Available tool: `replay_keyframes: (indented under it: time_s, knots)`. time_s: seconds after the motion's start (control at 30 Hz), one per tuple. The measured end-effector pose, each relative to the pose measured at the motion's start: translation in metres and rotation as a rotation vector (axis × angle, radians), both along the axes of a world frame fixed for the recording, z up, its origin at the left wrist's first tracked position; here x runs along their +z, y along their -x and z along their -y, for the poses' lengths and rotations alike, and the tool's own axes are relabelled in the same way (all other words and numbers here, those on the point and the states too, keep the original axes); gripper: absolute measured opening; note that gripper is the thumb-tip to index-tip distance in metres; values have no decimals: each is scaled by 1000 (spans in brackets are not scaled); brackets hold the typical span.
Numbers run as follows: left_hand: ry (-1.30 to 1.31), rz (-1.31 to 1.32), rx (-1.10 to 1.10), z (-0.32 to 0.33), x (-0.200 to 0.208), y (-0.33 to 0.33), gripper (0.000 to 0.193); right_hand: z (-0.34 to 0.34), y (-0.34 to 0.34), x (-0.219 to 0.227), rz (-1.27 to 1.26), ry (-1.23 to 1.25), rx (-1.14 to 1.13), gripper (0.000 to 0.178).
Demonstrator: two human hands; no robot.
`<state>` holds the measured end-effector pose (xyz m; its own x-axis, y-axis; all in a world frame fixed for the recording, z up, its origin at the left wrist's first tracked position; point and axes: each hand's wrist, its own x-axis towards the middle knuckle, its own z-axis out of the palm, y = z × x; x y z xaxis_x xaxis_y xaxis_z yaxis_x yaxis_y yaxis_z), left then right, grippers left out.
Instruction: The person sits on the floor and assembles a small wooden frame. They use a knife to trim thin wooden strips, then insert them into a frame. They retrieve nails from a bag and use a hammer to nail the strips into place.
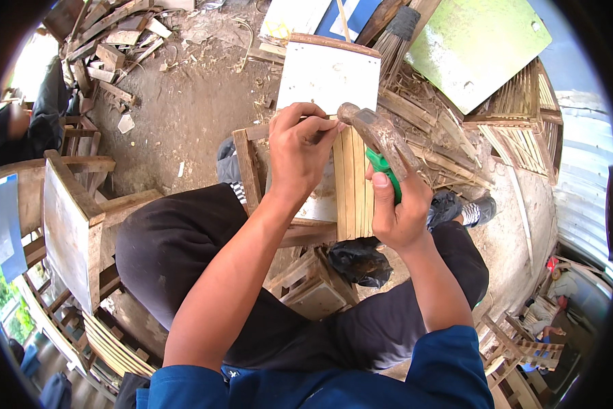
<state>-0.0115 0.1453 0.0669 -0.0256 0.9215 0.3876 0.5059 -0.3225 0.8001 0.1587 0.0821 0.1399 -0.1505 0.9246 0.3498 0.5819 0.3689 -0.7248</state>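
Observation:
My right hand [405, 211] is wrapped round the green grip of a claw hammer [382, 136]. Its worn metal head is raised close to the fingertips of my left hand [298, 146]. Those fingers are pinched together; whatever is between them is too small to make out. Both hands are over a small wooden chair, between my knees. Pale bamboo slats [350, 194] lie side by side along part of its seat. At the far end stands its white back panel [327, 78], topped by a brown rail [335, 45].
Scrap wood [112, 58] is heaped at the far left. A green-yellow board [480, 51] leans at the far right, near a bundle of sticks [395, 51]. Another chair with a white panel [68, 232] stands left of my knee. A black plastic bag [361, 261] lies below the slats.

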Motion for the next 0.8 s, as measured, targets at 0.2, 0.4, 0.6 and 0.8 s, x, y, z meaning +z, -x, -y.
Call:
replay_keyframes:
  time_s: [0.2,0.4,0.6,0.8]
  knots:
    - [18,15,-3,-1,0,0,10,0,0,-3,4,131,-6,43]
    - [11,29,12,-2,1,-1,10,1,1,-2,25,265,-30,43]
    - [14,2,-1,-1,0,1,11,1,2,-1,40,72,13,43]
    - [46,79,16,0,1,-3,15,1,3,0,-22,-36,17,43]
